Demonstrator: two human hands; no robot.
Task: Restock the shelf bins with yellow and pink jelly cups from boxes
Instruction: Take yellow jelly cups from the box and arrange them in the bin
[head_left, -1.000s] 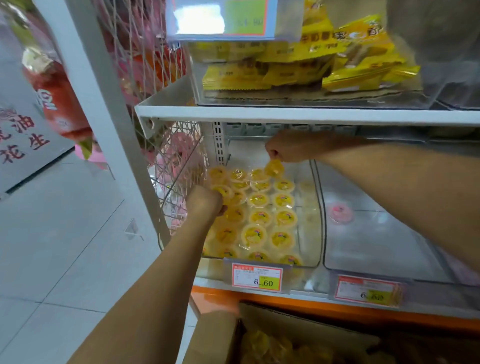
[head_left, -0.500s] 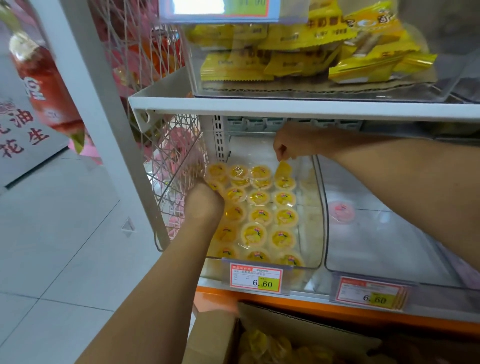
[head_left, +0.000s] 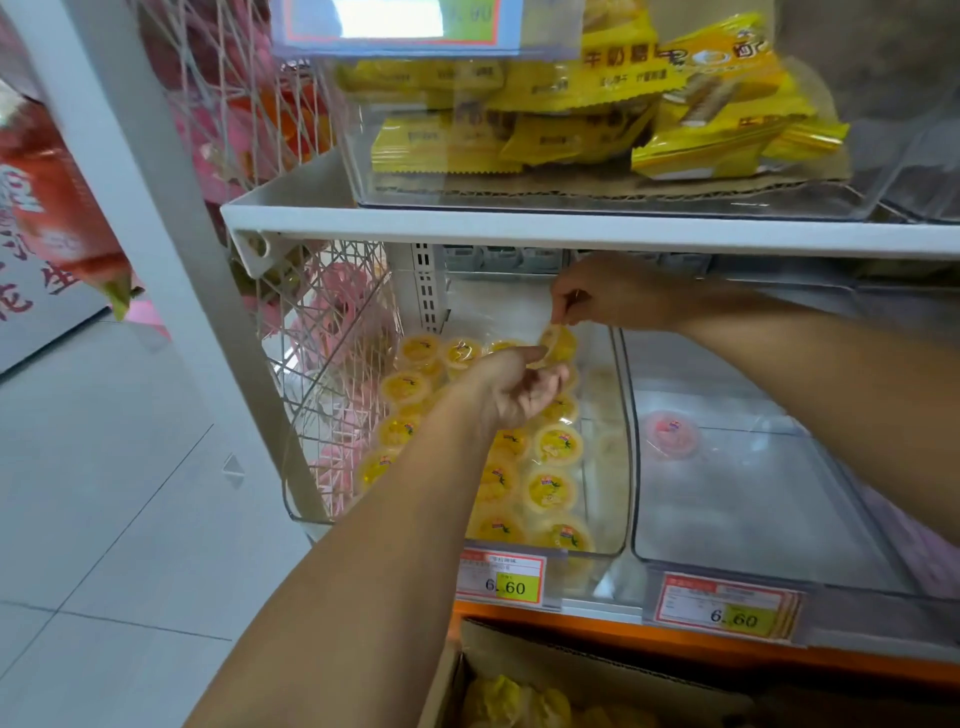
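A clear bin (head_left: 621, 467) on the lower shelf holds several yellow jelly cups (head_left: 550, 491) in rows. One yellow jelly cup (head_left: 562, 340) is tilted above the back row. My right hand (head_left: 602, 301) reaches in from the right and pinches its top edge. My left hand (head_left: 519, 387) is palm up just below it, its thumb and curled fingers on the cup's lower edge. The neighbouring clear bin (head_left: 779, 519) holds a single pink jelly cup (head_left: 671, 434). A cardboard box (head_left: 509, 649) with yellow cups sits below.
The white shelf above (head_left: 571, 228) hangs low over both hands and carries a clear bin of yellow snack packets (head_left: 597, 119). A wire mesh panel (head_left: 332, 374) and a white post (head_left: 171, 249) close the left side. Price tags (head_left: 501, 577) line the shelf front.
My left hand has lifted off the cups at the bin's left side and moved right and back to the tilted cup. My right hand has kept hold of that cup.
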